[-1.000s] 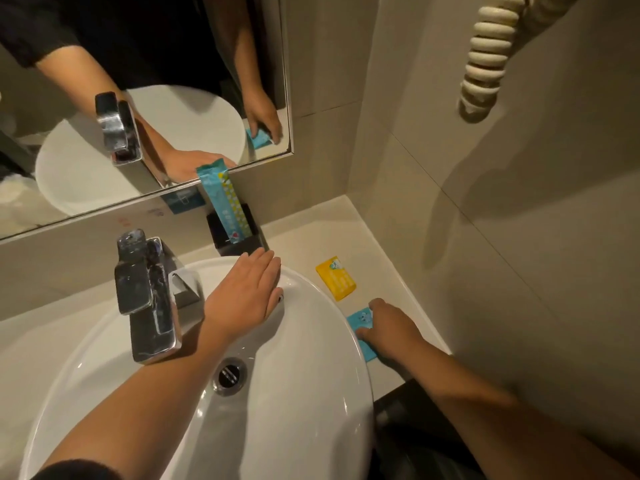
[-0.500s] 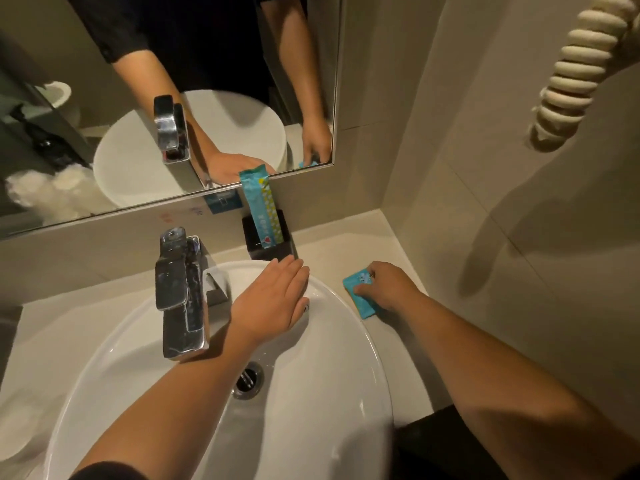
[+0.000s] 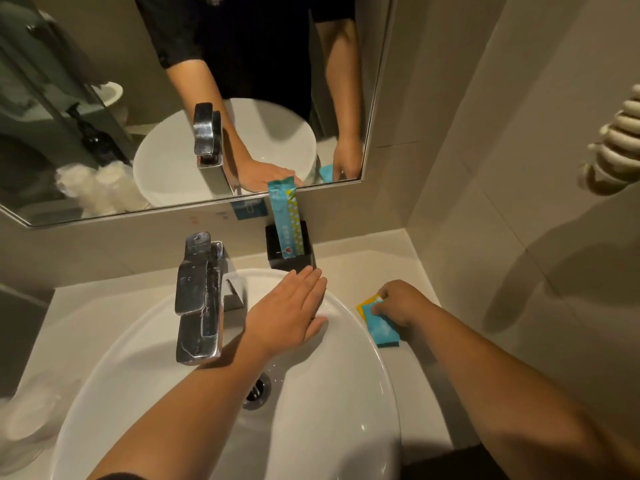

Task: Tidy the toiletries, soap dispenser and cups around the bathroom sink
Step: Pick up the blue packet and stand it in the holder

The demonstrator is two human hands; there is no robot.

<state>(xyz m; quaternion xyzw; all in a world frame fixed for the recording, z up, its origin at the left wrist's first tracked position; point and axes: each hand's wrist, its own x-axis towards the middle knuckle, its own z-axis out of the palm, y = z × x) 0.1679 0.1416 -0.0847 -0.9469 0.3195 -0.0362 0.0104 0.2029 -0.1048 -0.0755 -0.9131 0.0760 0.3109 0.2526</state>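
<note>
Down at the basin, the head view showed the left hand [image 3: 294,308] lying flat and open, palm down, on the back rim of the white sink [image 3: 346,393], fingers together and holding nothing. Just left of it stood the chrome tap [image 3: 201,296], its spout reaching over the bowl, with the drain [image 3: 258,391] below. The right hand [image 3: 398,303] was on the pale worktop [image 3: 429,382] just right of the sink, fingers curled down onto a blue sachet [image 3: 381,329]; the sachet lay on top of a yellow sachet [image 3: 363,304], of which only a corner showed. Whether the hand was pinching the blue sachet or merely pressing on it could not be told. Behind the sink, against the wall, a black holder [image 3: 291,256] stood with a tall teal packet [image 3: 284,216] upright inside it, its top leaning against the lower edge of the mirror [image 3: 104,81]. The mirror reflected both arms, the sink, the tap, a dark pump bottle [image 3: 91,136] and some wrapped cups [image 3: 93,188]. At the lower left of the worktop, blurred clear wrapped cups [image 3: 31,420] stood. A coiled cream cord [image 3: 616,147] hung at the right wall.
</note>
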